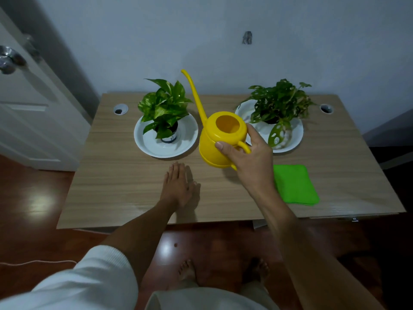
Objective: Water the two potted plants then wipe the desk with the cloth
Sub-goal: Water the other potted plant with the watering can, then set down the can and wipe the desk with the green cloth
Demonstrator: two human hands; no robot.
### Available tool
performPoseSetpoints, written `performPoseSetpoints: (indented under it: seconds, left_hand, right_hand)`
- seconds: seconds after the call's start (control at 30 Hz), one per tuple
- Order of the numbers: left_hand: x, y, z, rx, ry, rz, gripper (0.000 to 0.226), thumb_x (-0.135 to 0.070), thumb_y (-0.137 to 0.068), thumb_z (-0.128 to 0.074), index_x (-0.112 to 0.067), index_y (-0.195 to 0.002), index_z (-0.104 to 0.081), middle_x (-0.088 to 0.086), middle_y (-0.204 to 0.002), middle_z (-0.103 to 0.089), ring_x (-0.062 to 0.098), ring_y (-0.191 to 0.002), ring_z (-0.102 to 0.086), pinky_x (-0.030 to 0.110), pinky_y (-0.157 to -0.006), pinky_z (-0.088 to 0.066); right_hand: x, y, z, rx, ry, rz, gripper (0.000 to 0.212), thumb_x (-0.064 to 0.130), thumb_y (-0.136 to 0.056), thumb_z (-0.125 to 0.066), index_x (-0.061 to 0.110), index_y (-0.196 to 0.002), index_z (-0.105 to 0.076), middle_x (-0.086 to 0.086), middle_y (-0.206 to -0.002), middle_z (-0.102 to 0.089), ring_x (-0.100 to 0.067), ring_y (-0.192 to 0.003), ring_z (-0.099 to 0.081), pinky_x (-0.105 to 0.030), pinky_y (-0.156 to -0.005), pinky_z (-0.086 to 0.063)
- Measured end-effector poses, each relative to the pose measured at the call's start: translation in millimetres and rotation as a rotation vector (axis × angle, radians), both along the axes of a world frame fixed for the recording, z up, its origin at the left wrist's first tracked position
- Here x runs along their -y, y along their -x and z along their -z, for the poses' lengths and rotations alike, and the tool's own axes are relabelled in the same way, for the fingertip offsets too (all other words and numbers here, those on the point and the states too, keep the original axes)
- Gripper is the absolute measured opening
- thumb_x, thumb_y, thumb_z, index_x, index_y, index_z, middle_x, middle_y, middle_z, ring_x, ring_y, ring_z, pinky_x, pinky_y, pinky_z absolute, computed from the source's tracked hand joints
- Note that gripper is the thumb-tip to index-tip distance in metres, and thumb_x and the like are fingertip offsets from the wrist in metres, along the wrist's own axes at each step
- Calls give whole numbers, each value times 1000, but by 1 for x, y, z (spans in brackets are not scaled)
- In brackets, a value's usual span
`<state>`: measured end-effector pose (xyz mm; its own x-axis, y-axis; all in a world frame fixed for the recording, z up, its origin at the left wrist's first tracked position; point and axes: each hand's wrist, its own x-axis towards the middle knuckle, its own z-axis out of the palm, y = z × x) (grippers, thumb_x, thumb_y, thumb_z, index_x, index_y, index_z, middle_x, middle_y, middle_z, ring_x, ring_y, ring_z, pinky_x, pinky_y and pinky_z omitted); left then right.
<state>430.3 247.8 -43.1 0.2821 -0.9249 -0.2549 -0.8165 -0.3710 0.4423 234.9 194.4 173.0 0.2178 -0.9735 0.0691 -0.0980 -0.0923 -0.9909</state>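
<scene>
right hand [248, 157] is curled round the handle of the yellow watering can [220, 139], lifted between both plants. left hand [178, 186] lies flat on the surface. risk: that long spout [194, 95] could brush the leaves of the left plant [164, 106], or water could miss the pot.

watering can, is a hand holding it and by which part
Yes. The right hand holds the yellow watering can by its handle at the rear. The left hand rests flat on the desk, holding nothing.

1. Dim, bluish overall exposure.
2. Overhead light glares off the floor [38, 198] in two patches.
3. Soft shadow beside the left hand [177, 186].
4. Wide-angle bending at edges; corners darken.
</scene>
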Motion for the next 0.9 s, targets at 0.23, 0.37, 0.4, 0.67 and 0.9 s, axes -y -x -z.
performPoseSetpoints:
  seconds: [0.23,0.37,0.4,0.67,0.9]
  left_hand:
    - [40,84,-7,11,36,74,79,-49,-103,-43,-10,-163,-9,14,-172,-4,33,-160,-3,47,-127,-6]
    - [76,150,-14,19,90,167,77,-47,-104,-42,-10,-163,-9,14,-172,-6,28,-160,-4,45,-128,-7]
    - [85,167,-15,20,103,181,78,-48,-103,-42,-10,-162,-10,13,-172,-7,27,-160,-4,44,-129,-8]
    - [141,304,-15,-32,97,237,97,-68,-87,-18,-7,-162,-12,16,-171,-9,30,-160,-7,41,-129,-7]
    - [184,383,-11,-43,82,358,87,-57,-96,-37,-7,-162,-11,17,-171,-6,32,-160,-6,45,-129,-10]
  right_hand:
    - [29,82,8,1,18,63,66,20,-82,-88,25,-140,-58,19,-122,-71,9,-109,-66,-17,-90,-55]
    - [59,156,17,-22,26,113,77,32,-81,-88,28,-149,-52,8,-131,-72,-8,-117,-69,-38,-101,-57]
    - [67,174,18,-21,24,123,81,31,-82,-88,24,-153,-50,8,-133,-71,-8,-119,-68,-38,-103,-56]
    - [112,310,40,-85,1,189,76,22,-84,-87,15,-151,-51,9,-130,-72,-7,-115,-69,-34,-101,-56]
    - [137,385,76,-170,-60,310,79,29,-84,-86,23,-153,-49,11,-131,-71,-7,-118,-68,-38,-103,-54]
